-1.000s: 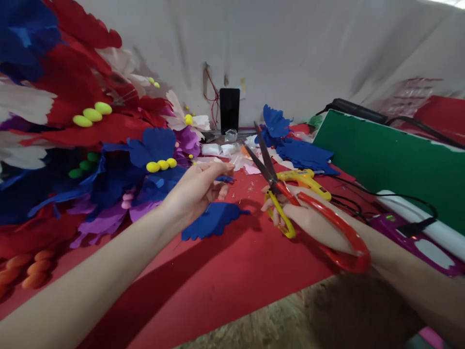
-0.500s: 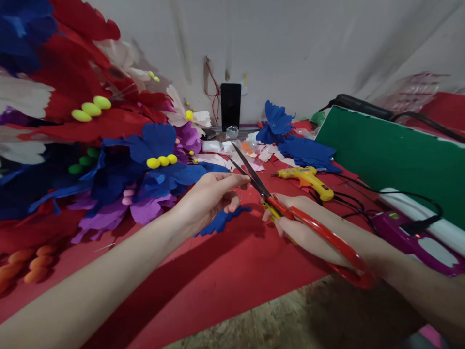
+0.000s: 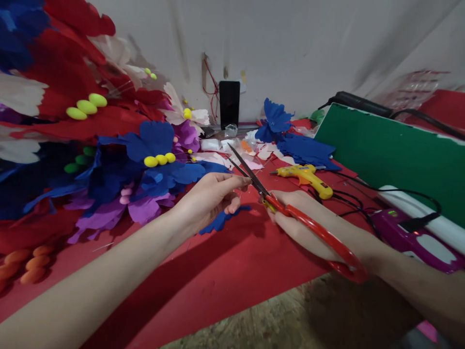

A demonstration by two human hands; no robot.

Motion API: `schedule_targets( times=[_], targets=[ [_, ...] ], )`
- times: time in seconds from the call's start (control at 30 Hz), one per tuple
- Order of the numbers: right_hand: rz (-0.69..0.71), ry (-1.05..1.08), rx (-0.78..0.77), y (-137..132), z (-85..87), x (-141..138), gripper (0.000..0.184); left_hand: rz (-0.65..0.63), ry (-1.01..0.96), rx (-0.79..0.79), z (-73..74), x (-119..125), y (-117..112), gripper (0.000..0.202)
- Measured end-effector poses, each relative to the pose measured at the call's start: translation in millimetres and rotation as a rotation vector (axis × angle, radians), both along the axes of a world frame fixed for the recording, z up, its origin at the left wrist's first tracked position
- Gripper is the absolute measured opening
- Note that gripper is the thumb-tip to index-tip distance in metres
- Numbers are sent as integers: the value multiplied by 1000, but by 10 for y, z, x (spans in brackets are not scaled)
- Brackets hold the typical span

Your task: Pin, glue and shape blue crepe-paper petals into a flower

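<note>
Red-handled scissors (image 3: 312, 225) are in my right hand (image 3: 296, 213), their dark blades slightly apart and pointing up and to the left. A small yellow piece (image 3: 269, 205) shows by the right fingers under the scissors; its kind is unclear. With thumb and forefinger pinched at the blades, my left hand (image 3: 218, 194) is closed on something too small to make out. Below the left fingers a blue petal-shaped piece (image 3: 221, 220) lies on the red sheet (image 3: 225, 291), partly hidden by that hand.
Large blue, red, white and purple flowers (image 3: 152, 140) crowd the left side. A yellow glue gun (image 3: 308, 178) lies to the right, near a purple device (image 3: 417, 240) with cables. A green board (image 3: 395, 145) stands behind them. A black phone (image 3: 229, 104) leans on the wall.
The scissors' handles have drawn a little to the left and inward, and less of the yellow piece shows. My left hand keeps its pinch at the blades. The whole view has shifted slightly.
</note>
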State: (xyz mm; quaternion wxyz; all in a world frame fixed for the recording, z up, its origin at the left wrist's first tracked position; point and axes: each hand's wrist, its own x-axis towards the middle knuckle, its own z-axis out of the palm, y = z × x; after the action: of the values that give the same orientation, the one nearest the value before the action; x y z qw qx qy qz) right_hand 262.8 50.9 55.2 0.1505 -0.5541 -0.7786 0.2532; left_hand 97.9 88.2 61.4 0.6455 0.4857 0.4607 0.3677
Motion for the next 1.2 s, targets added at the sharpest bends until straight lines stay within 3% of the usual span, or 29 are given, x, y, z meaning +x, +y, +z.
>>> schedule_targets(
  times=[0.17,0.5,0.63,0.73,0.97,1.1,1.2],
  targets=[
    [10,-29,1,19,-39,0,27,26,-8,-11,-34,19,-5,22],
    [-59,-8,74,41,-97,-58,27,79,-10,-28,-111,52,9,22],
    [-94,-53,250,154,-128,24,31,76,25,0,-90,38,9,21],
    [-114,-175,373,305,-60,122,34,78,46,38,-73,17,9,19],
    [-192,-327,391,1028,109,581,26,27,124,129,-235,-107,0,13],
    [-146,-367,372,1399,25,836,31,16,249,238,-376,-281,-27,11],
    [-133,-331,396,1473,-111,879,32,-14,394,360,-445,-439,-38,17]
  ],
)
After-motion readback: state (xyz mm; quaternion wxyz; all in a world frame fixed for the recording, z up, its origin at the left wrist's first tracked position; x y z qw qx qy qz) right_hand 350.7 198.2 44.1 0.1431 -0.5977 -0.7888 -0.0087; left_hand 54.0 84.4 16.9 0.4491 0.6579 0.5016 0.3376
